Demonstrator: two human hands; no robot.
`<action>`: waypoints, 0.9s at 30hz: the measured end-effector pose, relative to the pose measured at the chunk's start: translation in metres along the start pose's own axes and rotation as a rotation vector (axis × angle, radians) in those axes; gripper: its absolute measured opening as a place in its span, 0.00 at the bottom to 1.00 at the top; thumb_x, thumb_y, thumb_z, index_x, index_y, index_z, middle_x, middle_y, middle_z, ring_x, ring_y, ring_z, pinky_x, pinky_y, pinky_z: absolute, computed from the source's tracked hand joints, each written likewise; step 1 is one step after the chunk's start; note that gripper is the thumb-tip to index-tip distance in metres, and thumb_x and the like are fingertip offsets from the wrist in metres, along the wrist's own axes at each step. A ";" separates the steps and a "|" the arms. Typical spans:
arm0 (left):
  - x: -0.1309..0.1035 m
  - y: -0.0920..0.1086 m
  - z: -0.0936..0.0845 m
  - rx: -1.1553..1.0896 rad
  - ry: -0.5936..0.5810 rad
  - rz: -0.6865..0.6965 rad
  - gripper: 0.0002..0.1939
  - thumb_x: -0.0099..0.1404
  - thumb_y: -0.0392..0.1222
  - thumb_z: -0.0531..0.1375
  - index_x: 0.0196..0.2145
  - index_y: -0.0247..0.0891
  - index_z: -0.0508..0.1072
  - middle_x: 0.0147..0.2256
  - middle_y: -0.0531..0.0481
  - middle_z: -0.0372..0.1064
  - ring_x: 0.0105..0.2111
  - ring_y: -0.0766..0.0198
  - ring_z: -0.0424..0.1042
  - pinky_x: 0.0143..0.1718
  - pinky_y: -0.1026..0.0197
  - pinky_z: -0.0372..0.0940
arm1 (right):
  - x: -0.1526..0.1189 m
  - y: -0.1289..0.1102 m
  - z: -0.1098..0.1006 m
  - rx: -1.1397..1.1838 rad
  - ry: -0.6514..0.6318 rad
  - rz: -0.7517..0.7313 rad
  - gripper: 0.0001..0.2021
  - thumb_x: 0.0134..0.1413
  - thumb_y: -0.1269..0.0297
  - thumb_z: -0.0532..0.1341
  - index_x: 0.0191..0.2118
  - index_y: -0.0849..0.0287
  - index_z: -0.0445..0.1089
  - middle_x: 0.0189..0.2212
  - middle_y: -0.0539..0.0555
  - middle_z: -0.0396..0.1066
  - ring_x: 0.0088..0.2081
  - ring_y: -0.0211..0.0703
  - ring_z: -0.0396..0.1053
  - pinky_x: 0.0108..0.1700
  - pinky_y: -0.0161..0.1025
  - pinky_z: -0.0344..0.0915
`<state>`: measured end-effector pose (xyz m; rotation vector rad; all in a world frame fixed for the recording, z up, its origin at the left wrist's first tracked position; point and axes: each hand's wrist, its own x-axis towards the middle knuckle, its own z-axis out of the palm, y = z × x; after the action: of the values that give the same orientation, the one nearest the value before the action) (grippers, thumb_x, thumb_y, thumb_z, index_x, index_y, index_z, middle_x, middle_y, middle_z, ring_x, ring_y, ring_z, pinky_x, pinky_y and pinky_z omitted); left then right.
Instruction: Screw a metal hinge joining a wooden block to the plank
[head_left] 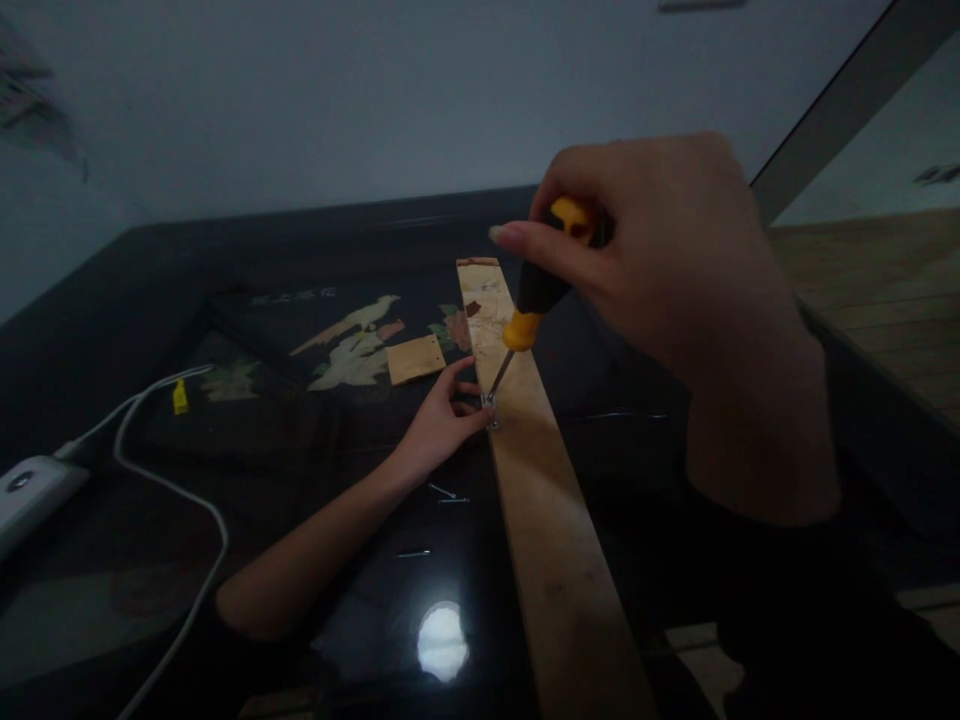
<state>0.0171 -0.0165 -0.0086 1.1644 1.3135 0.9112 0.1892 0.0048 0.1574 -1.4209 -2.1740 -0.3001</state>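
A long wooden board (555, 520) lies lengthwise on the dark glossy table. My right hand (637, 240) is closed around the handle of a yellow and black screwdriver (531, 290), held at a slant above the board. Its metal tip meets a small metal piece (491, 412) at the board's left edge. My left hand (446, 415) pinches that metal piece against the board, thumb on it and fingers by the edge. Part of the piece is hidden by the thumb.
Several loose screws (452, 497) lie left of the board. A small square wood piece (415, 360) sits beyond my left hand. At the left are a white power strip (37, 495), a white cable (172, 490) and a yellow tag (180, 396).
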 end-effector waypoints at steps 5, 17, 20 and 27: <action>0.001 -0.003 -0.001 -0.023 -0.012 0.008 0.37 0.52 0.29 0.65 0.57 0.40 0.57 0.38 0.52 0.64 0.27 0.72 0.68 0.31 0.65 0.66 | -0.001 0.013 -0.013 0.231 -0.076 -0.211 0.12 0.56 0.59 0.59 0.45 0.56 0.70 0.39 0.47 0.72 0.39 0.41 0.69 0.41 0.38 0.61; 0.001 -0.002 -0.002 -0.005 -0.004 0.003 0.38 0.52 0.31 0.65 0.58 0.39 0.57 0.40 0.49 0.65 0.28 0.71 0.69 0.33 0.64 0.66 | 0.002 0.011 -0.004 -0.034 -0.018 -0.039 0.19 0.57 0.46 0.53 0.37 0.54 0.74 0.29 0.53 0.71 0.33 0.46 0.68 0.35 0.42 0.57; 0.001 -0.001 -0.002 -0.008 -0.008 -0.008 0.38 0.52 0.31 0.65 0.59 0.38 0.56 0.41 0.49 0.64 0.27 0.72 0.70 0.33 0.64 0.66 | 0.002 0.016 -0.005 0.032 -0.048 -0.075 0.20 0.55 0.44 0.55 0.37 0.54 0.74 0.29 0.51 0.71 0.32 0.45 0.68 0.33 0.40 0.56; 0.000 -0.002 -0.003 -0.018 0.000 0.000 0.37 0.52 0.30 0.65 0.58 0.38 0.57 0.40 0.49 0.65 0.28 0.72 0.69 0.33 0.65 0.66 | 0.001 0.026 -0.016 0.259 -0.167 -0.295 0.10 0.54 0.62 0.61 0.43 0.51 0.71 0.33 0.44 0.72 0.31 0.34 0.67 0.36 0.35 0.60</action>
<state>0.0141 -0.0162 -0.0106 1.1505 1.3034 0.9209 0.2176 0.0099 0.1694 -1.0163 -2.4564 0.0006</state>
